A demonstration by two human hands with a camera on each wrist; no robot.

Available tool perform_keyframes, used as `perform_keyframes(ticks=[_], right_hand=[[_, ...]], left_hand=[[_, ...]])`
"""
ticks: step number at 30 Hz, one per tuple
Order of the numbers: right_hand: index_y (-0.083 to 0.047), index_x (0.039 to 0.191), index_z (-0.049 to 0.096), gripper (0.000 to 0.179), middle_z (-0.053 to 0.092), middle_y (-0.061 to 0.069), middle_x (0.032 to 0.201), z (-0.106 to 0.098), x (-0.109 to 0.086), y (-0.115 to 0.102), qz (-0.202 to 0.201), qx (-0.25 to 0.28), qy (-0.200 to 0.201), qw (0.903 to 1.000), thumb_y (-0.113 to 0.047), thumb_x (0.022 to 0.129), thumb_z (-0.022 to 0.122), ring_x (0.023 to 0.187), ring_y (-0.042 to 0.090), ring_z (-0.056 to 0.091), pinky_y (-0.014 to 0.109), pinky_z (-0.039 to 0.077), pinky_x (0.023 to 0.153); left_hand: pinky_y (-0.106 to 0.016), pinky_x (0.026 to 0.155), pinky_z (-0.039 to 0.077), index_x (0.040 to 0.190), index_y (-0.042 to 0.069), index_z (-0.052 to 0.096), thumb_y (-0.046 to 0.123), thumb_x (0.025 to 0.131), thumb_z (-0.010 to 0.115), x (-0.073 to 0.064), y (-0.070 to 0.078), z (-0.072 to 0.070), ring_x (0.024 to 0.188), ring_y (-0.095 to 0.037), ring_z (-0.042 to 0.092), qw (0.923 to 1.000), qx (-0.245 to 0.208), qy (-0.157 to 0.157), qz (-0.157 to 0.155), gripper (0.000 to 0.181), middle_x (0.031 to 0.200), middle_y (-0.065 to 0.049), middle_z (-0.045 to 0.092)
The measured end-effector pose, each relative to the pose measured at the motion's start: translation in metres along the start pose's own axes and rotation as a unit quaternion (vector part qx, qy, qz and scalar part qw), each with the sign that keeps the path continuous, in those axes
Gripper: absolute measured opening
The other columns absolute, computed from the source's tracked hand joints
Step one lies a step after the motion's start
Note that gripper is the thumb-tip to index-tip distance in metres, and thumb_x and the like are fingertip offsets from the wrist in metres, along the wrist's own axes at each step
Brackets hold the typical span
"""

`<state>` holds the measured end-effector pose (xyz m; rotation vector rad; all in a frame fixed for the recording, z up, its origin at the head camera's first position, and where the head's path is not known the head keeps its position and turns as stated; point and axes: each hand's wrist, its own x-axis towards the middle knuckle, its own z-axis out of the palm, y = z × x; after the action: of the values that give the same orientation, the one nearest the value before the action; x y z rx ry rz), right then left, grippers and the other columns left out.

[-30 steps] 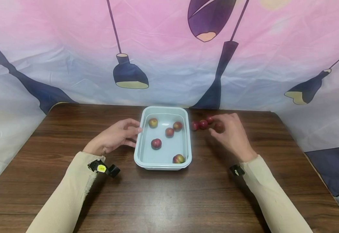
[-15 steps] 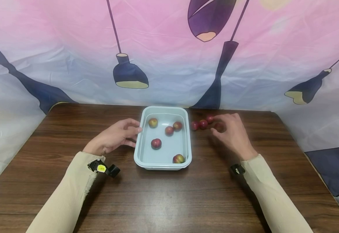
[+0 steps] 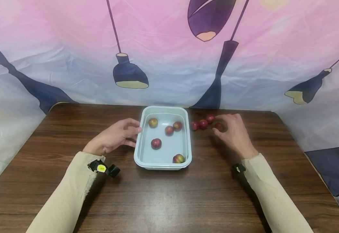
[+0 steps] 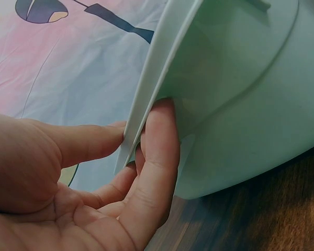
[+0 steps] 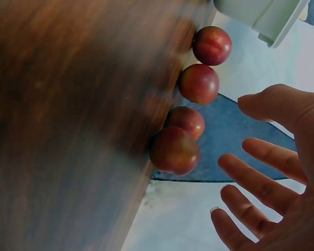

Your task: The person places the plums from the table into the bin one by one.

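A pale blue-green plastic tray (image 3: 163,164) stands on the table with several plums inside, among them a red plum (image 3: 156,143). My left hand (image 3: 115,134) pinches its left rim, thumb on top and fingers (image 4: 162,130) underneath. On the right, my right hand (image 3: 233,136) hovers over the plums beside the tray and holds nothing. Its fingers (image 5: 261,183) are spread, apart from the fruit in the right wrist view. Several red plums lie there, the nearest plum (image 5: 174,150) overlapping another plum (image 5: 186,121); in the head view one plum (image 3: 219,126) is partly behind the right hand.
The dark wooden table (image 3: 163,200) reaches back to a printed cloth backdrop (image 3: 169,64) along its far edge. Each wrist carries a small black camera, such as the left camera (image 3: 111,170).
My right hand has drifted slightly right and its thumb has moved a little away from the plums. One plum in the tray has rolled slightly back. The left hand has stayed still.
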<state>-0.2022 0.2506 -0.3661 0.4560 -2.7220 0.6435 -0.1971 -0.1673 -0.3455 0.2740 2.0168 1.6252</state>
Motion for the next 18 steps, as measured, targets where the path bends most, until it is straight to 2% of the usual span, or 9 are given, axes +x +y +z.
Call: perform_keyframes(ticks=[8, 18], right_hand=[[-0.003, 0.123, 0.069, 0.038, 0.072, 0.017, 0.121, 0.001, 0.0, 0.008, 0.022, 0.0, -0.016, 0.9996, -0.014, 0.087, 0.076, 0.108, 0.033, 0.049, 0.046, 0.043, 0.093], [-0.002, 0.122, 0.068, 0.039, 0.072, 0.018, 0.118, 0.004, -0.001, 0.014, 0.022, -0.002, -0.027, 0.9994, -0.015, 0.086, 0.076, 0.106, 0.033, 0.05, 0.046, 0.041, 0.093]], left_hand=[[-0.04, 0.087, 0.065, 0.144, -0.008, 0.034, 0.018, 0.107, 0.053, 0.0, 0.0, 0.0, 0.1, -0.027, 0.071, 1.0, -0.002, 0.001, 0.001, 0.049, 0.125, -0.03, 0.062], [-0.04, 0.087, 0.065, 0.144, -0.008, 0.034, 0.018, 0.107, 0.052, 0.0, 0.0, 0.0, 0.1, -0.027, 0.071, 1.0, -0.003, 0.001, 0.0, 0.048, 0.124, -0.029, 0.062]])
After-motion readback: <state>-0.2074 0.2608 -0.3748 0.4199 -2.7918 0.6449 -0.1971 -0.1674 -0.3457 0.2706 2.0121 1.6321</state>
